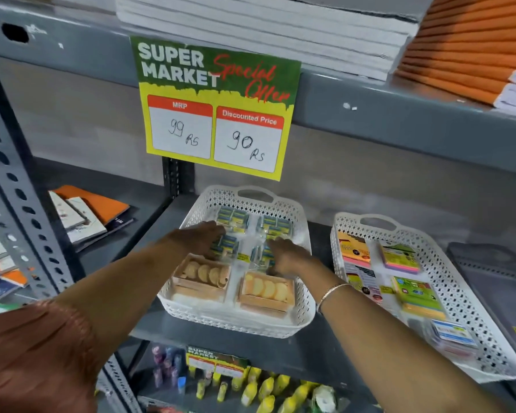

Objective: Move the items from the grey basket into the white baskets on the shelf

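white lattice basket (pixel 306 315), grey shelf (pixel 149 231) (orange notebooks (pixel 459 52))

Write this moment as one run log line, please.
left hand: on blue packets | right hand: on packets | place: left white basket | grip: unclear

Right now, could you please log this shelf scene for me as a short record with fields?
setting: grey metal shelf under a green and yellow price sign
left basket: white perforated plastic basket holding blue-and-yellow packets and two wooden boxes of round pieces
right basket: second white perforated basket holding bright sticky-note pads
left hand: resting on packets in the left basket
right hand: on packets beside it
grip: cannot tell
grey basket: dark grey edge at far right, unclear
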A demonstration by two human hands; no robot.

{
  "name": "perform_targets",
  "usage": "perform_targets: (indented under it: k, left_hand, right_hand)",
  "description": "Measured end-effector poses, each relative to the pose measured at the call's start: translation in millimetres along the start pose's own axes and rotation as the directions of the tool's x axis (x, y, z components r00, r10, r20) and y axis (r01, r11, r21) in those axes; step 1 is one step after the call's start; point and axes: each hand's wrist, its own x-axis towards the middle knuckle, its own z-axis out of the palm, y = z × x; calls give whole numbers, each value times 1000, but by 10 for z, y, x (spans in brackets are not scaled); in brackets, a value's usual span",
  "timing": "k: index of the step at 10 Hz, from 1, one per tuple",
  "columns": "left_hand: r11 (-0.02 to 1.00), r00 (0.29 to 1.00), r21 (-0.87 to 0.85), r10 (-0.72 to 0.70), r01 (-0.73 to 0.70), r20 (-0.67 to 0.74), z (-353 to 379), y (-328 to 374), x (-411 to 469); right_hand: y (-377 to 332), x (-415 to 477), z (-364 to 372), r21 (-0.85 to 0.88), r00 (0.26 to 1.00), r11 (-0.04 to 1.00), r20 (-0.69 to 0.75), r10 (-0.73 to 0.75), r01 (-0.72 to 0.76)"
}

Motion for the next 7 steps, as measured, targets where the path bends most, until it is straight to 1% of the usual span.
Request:
perform_targets:
  k: [1,3,4,5,6,7]
  left_hand:
    - [1000,999,15,-2,2,41,-3,31,36]
    - [998,998,52,17,-20,60,-2,11,46]
    - [999,998,46,24,-27,53,-15,44,12]
    - [1000,997,-10,-5,6,74,-27,95,-27]
    - [1000,996,-2,0,0,84,-18,126,-117]
    - [997,998,81,12,-7,-62,-10,159,-191]
  right_hand:
    - [2,21,-19,-14,1000,1000,15,-6,6]
    - [-18,21,-20,13,1000,1000,8,5,-5]
    - [-24,3,-18,20,1000,1000,3,5,-5]
    - [-45,-62,-18,45,1000,999,16,18,-19]
    - [-64,-134,-30,73,1000,997,-1,27,-27]
    - [-82,-252,-100,102,989,995,-144,28,-13]
